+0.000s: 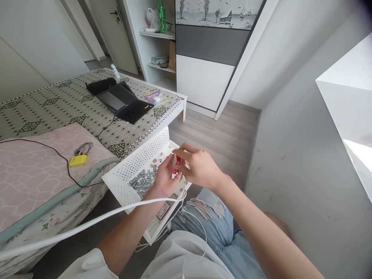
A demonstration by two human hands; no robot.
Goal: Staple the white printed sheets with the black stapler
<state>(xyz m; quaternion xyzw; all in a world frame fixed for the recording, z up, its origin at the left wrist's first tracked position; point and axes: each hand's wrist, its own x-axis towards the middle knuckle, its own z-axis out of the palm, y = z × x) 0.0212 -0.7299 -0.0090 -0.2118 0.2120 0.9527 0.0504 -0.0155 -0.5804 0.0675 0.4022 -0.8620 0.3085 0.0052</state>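
The left hand (166,176) and right hand (202,166) share a small red-and-white packet (178,159), each grip narrow around it, above the white tray (117,184). Grey pieces (143,181) lie in the tray, left of the packet; a laptop (134,110) sits farther left on the bed (62,102).

Blocks (143,181) lie on the desk (139,159) before me; to my left, a bed (58,106) bears a laptop (124,104), a booklet (156,97) at its right.

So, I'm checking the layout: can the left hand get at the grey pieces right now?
Probably yes: the left hand hangs over the white tray near the grey pieces, nothing visible between, though it's occupied at the red item.
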